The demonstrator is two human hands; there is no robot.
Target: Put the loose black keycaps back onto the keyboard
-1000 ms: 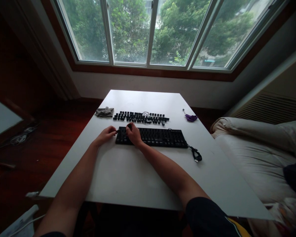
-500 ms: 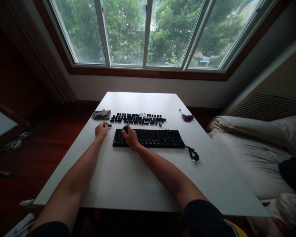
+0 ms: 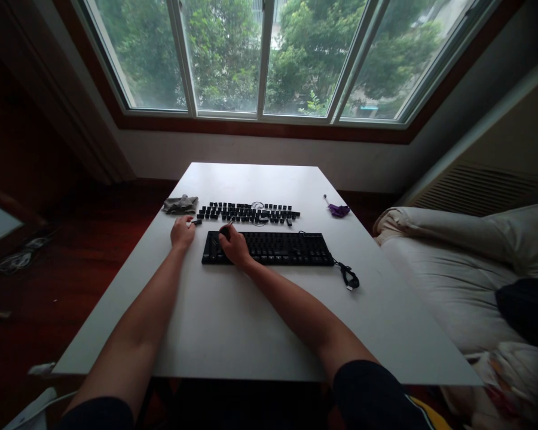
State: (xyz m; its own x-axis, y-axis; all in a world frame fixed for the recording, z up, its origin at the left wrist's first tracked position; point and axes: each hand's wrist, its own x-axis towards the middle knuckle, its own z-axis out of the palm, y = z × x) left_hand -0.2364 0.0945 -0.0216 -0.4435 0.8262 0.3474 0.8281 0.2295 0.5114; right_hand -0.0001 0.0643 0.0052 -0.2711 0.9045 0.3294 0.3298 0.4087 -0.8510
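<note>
A black keyboard point(image 3: 287, 249) lies across the white table, and many of its keycaps are off. Over its left end, my right hand point(image 3: 235, 246) is closed around a small dark tool point(image 3: 230, 224); a thin tip pokes out above the fingers, but its kind is unclear. Left of the keyboard, my left hand point(image 3: 182, 234) rests by the table's left side. Its thumb and forefinger look slightly parted beside a black keycap point(image 3: 197, 222), close to or touching it. Beyond the keyboard, loose black keycaps point(image 3: 237, 212) stand in rough rows.
A crumpled grey cloth point(image 3: 180, 205) lies at the table's left edge. Toward the right edge are a purple cloth point(image 3: 339, 211) and a small thin item point(image 3: 325, 197). The keyboard's bundled cable point(image 3: 349, 276) lies at its right end. A sofa point(image 3: 439, 275) stands on the right.
My left fingers have loosened from the keycap, which now sits tilted beside the fingertips. My right hand stays over the keyboard's left end. The whole view has shifted slightly.
</note>
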